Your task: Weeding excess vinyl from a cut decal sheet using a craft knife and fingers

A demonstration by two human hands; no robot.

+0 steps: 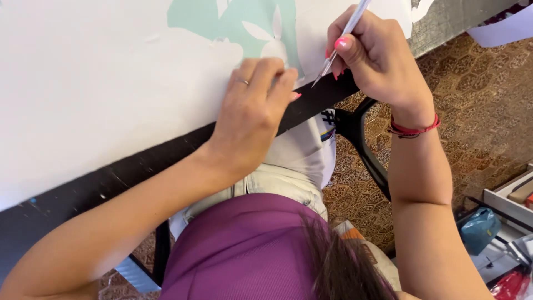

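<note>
My right hand point(377, 55) grips a slim white craft knife point(343, 34) like a pen, its metal tip pointing down at the edge of a large white sheet point(94, 94). A pale green cut-out shape point(244, 22) lies on that sheet near the top. My left hand point(252, 111) rests flat on the sheet just left of the blade, fingers pressed together, a ring on one finger. The sheet lies on a black table edge point(139, 164). A red cord bracelet point(413, 129) circles my right wrist.
Below the table are my purple top point(244, 250), light jeans and a black chair arm point(366, 144) over a brown patterned floor point(483, 100). At the right edge stand a white tray point(508, 203), a blue bag point(477, 228) and red items.
</note>
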